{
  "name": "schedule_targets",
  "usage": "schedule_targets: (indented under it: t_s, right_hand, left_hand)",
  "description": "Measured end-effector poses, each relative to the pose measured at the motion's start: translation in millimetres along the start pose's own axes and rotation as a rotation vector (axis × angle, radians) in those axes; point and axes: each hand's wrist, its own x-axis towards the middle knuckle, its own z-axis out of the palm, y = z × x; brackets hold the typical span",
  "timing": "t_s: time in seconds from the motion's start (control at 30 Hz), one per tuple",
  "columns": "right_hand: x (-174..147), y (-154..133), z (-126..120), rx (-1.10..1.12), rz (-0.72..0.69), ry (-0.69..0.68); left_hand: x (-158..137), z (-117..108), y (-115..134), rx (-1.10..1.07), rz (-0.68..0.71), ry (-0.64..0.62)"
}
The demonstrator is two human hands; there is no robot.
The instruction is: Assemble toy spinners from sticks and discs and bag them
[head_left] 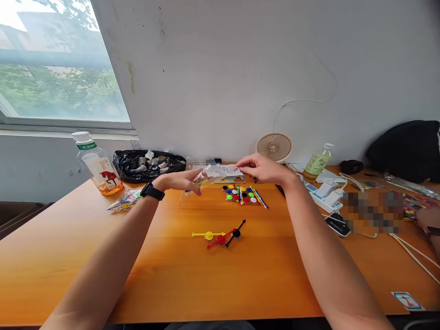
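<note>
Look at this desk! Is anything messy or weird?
Yes. The wall looks dirty: a yellowish stain runs down near the window, with dark specks beside it. The blocky patch at the right looks odd too; it seems to be picture blurring.

Far left of the fan [274, 147], the green neck band [86, 146] on a bottle [99, 166] reads "东方树" in white; just right, another bottle's label [315, 164] is too small to read.

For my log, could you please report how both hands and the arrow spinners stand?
Left hand holding clear plastic; right hand beside it, grip unclear. Yellow, red, black spinners on table, not blocking either hand.
</note>
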Motion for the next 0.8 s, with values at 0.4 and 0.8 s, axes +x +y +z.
schedule_targets:
  t_s: [0.4,0.8]
  right_hand:
    - [12.3,-21.3,38.6,0.032,-0.076,0.144]
    - [12.7,-34.2,49.2,-0.048,-0.117,0.288]
  left_hand:
    - [6.0,16.6,36.9,0.173,0.02,-0.012]
    - [5.3,8.9,15.7,-0.017,-0.053,-0.028]
